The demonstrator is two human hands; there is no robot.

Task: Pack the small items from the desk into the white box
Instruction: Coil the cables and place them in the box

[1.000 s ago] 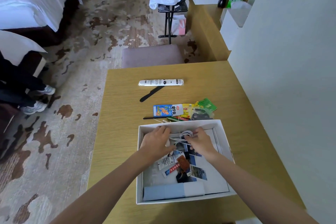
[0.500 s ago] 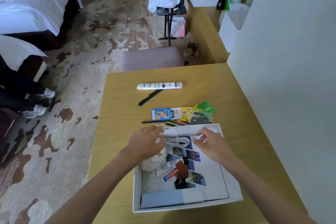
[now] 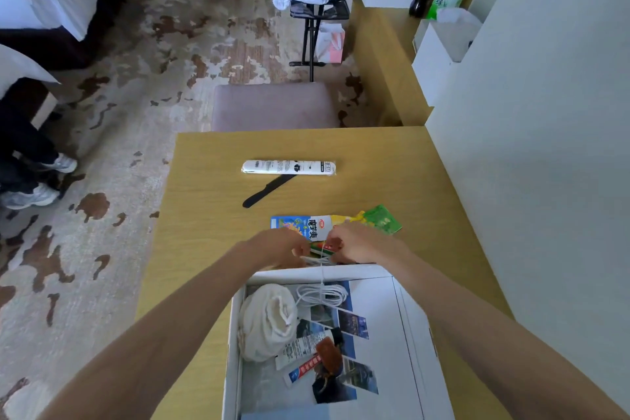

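Over the white box's [image 3: 358, 271] far rim, left hand [image 3: 276, 247] and right hand [image 3: 358, 244] curled together, apparently pinching the white cable's [image 3: 322, 295] loose end. Already boxed: its coil, cloth pouch [image 3: 269, 320], sachets [image 3: 300, 349]. Yet to pack: snack packets [image 3: 300, 225], white tube [image 3: 289, 167], black strip [image 3: 269, 190] on desk [image 3: 211, 249]. Judged about half done.

The left hand [image 3: 279, 247] and right hand [image 3: 358, 244] now reach beyond the white box [image 3: 327, 271], at the packets [image 3: 306, 227]. The white cable [image 3: 322, 295] coil now lies inside.
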